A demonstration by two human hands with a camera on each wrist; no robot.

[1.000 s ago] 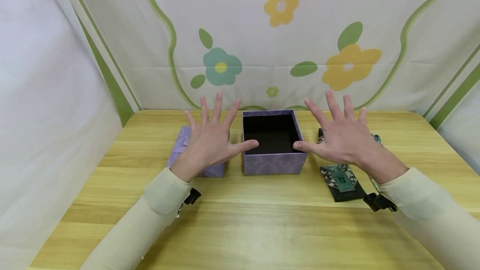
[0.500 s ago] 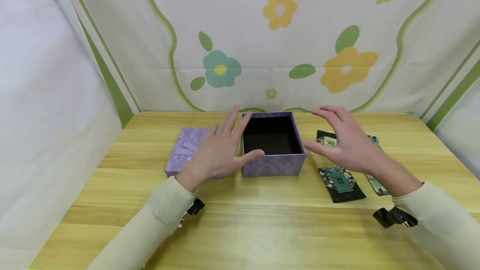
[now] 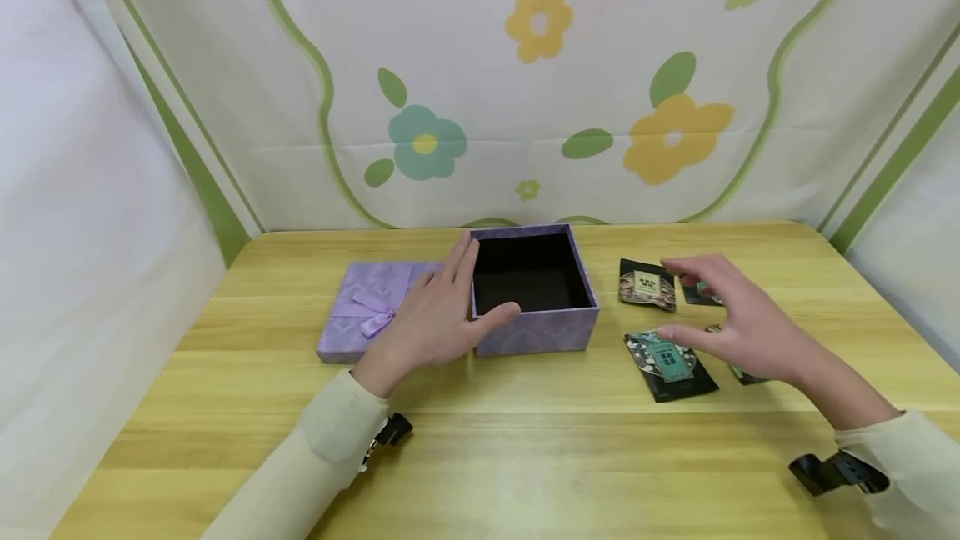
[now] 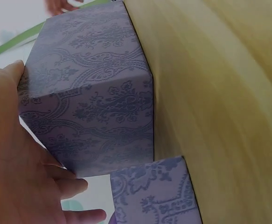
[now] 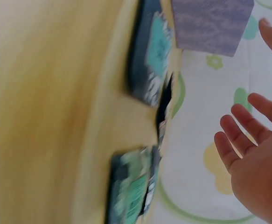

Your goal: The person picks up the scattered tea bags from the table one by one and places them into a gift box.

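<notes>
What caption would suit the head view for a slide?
Left hand rests against an open purple box; right hand hovers over dark packets on a wooden table.

A pale wooden bench [image 3: 525, 457] with yellowish grain stands against a cream backdrop cloth [image 3: 480, 65] printed with yellow and teal flowers, green leaves and curving green stripes. Plain white sheeting [image 3: 82, 215] hangs along the left side.
</notes>
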